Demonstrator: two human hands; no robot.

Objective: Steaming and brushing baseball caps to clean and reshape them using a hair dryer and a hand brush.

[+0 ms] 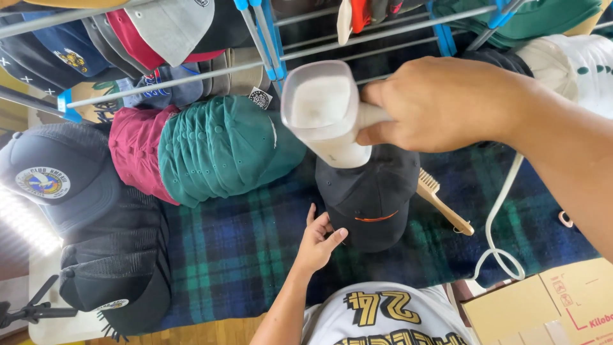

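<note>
Right hand [440, 105] is closed round the handle of a white handheld steamer [325, 115], holding it w/ the wide head just above a black cap [370, 201]. Cap sits upright at the middle of a blue-green plaid blanket [242, 249] spread over the tabletop; it has a thin orange line on the front. Left hand [317, 241] rests against the cap's near-left edge, fingers loosely curled, thumb touching the brim area – steadying, not a full grip.

A white cord [501, 223] runs down from the right & loops on the blanket. Just right of the cap lies a wooden brush [444, 204], bristles up, touching or nearly touching the cap's side.

To the left: a nested stack of green caps [223, 150] on its side, pink caps [134, 153] behind it, then dark caps [57, 172] further left & toward the near edge. More caps hang on a metal drying rack [191, 80] w/ blue joints at the back. Cardboard box [549, 306] at near right.
</note>
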